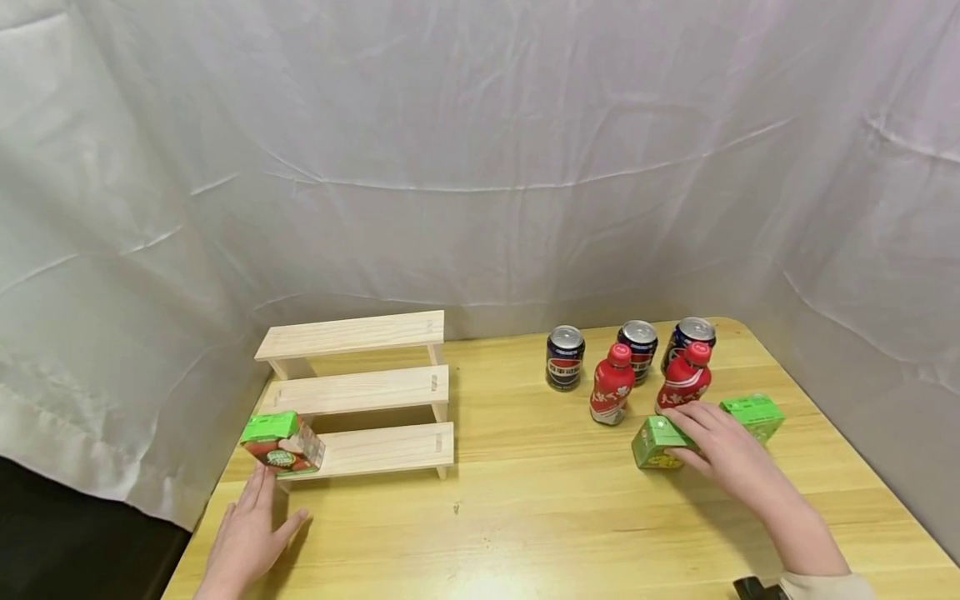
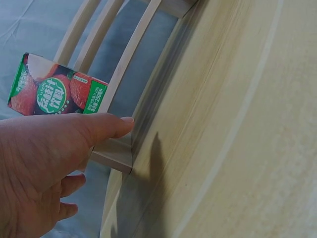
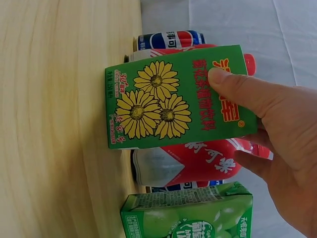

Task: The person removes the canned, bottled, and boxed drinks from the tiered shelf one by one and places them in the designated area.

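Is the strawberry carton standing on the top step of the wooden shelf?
No, the strawberry carton stands at the left end of the lowest step of the wooden shelf.

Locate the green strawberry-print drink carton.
Head view, left side: the green strawberry-print drink carton stands on the pale wooden stepped shelf's lowest step, beyond the left hand.

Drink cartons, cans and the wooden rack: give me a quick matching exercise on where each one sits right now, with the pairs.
Things:
1. strawberry carton
2. sunflower carton
3. three cans
4. left hand

Places:
A. at the back of the table, behind the two red bottles
B. on the lowest step of the wooden rack, at its left end
C. on the table in front of the rack, fingers straight, holding nothing
D. under the fingers of the right hand, in front of the bottles

Pairs: 1-B, 2-D, 3-A, 4-C
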A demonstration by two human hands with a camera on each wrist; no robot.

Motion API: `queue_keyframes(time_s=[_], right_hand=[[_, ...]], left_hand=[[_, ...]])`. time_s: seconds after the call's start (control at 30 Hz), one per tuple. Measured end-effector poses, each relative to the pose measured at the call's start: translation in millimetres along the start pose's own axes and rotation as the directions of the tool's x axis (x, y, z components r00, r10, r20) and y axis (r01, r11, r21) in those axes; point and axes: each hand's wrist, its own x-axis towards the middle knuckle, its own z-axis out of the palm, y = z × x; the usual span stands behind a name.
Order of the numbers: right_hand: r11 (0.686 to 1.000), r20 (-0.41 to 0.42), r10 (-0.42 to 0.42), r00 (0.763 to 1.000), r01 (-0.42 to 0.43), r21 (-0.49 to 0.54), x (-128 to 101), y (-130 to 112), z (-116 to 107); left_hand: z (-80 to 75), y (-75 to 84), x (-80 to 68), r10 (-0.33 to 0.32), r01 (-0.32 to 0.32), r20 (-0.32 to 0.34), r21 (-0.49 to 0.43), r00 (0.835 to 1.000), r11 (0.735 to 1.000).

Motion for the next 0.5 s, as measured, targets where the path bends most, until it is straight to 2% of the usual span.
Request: queue_keyframes(time_s=[0.5], right_hand=[[0.999,0.019,0.029,0.999,-0.029,0.018,4.9,2.6,4.6]], left_hand=[[2.0,-0.2,-2.3,0.015,-0.015,-0.034,-0.003,0.999,1.000]])
